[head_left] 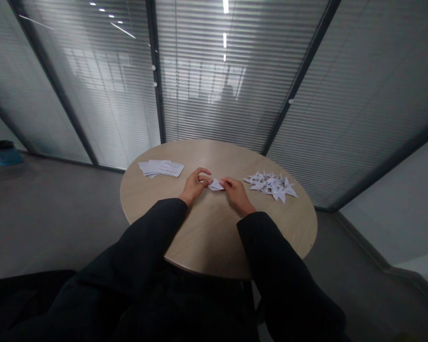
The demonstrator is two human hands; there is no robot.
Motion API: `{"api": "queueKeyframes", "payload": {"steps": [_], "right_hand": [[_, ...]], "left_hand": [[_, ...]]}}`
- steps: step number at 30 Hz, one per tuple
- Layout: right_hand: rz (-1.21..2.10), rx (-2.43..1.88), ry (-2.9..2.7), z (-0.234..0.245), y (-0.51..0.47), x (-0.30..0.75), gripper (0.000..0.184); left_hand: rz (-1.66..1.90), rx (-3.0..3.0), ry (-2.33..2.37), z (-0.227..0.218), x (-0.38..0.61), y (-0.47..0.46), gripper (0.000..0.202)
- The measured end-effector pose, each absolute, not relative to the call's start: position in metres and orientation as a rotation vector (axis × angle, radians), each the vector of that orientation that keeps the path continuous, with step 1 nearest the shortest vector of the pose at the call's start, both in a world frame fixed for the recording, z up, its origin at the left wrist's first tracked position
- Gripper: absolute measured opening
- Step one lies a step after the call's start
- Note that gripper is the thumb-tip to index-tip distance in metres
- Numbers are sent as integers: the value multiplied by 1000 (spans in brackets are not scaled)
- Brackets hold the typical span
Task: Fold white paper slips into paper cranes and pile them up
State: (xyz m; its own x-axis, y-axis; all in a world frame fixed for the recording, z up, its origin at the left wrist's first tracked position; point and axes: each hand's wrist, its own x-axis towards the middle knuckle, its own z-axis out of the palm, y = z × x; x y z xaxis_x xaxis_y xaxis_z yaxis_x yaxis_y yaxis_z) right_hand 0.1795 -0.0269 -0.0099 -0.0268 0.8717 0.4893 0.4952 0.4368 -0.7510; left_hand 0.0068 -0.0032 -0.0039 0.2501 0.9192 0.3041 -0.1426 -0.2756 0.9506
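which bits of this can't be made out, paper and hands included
All in the head view:
Ends of the folded paper: covered by the left hand and right hand.
Print on the sheets: too small to read.
Count of paper stars: they overlap.
Blue container: cut off by the left edge.

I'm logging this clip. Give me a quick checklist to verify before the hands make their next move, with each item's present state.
1. Left hand at the folded paper: ok, at its left side.
2. Right hand at the same paper: ok, at its right side.
3. Flat sheets apart from the left hand: ok, stacked loosely farther left on the table.
4. Pointed paper pieces on the table: ok, heaped to the right of the right hand.
5. Creases in the folded paper lined up: cannot tell, too small and partly covered.
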Motion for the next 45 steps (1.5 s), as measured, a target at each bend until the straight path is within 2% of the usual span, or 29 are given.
{"api": "queueKeyframes", "payload": {"steps": [7, 19, 26, 37, 45], "right_hand": [[555, -1256, -1589, -9, -31, 183, 30], [348, -1262, -1666, -7, -34, 183, 28], [325, -1213, -1659, -5, -39, 178, 23], [242, -1042, -1747, 2, -48, 171, 22], [186, -1075, -1732, 0, -47, 170, 23]], "left_hand": [[1235, 1448, 784, -4, 4, -2, 27], [1218, 1469, 725, -6, 3, -1, 25], [1230, 1591, 747, -8, 4, -2, 40], [1262, 1681, 720, -5, 3, -7, 37], [1344, 1804, 741, -4, 3, -7, 19]]}}
